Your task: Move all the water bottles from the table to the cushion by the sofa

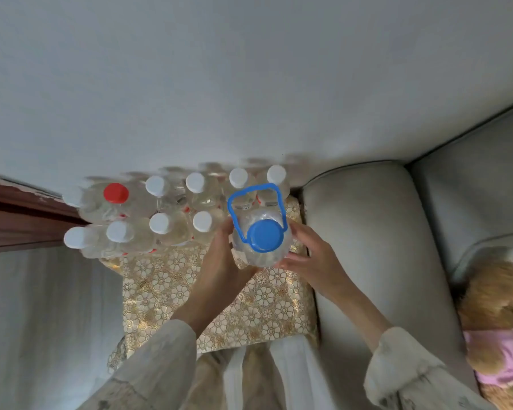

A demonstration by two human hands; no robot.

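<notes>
Head view: the blue-capped bottle (259,241) stands upright, long axis vertical, cap toward the camera, over the patterned cushion (249,303) beside the sofa (367,232). Left hand (219,261) and right hand (311,258) flank it equally; fingers grasp its sides. Placed bottles (160,208) lie just left.

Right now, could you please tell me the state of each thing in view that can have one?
Large clear plastic bottle with the blue cap: capped, upright, held between both hands over the cushion.
Blue carry handle: raised, tilted back.
Left hand: grips the bottle's side.
Right hand: grips the other side.
Clear bottle with the red cap: capped, upright.
White-capped clear bottles: capped, upright, clustered.
Gold floral cushion: flat, near part bare.
</notes>
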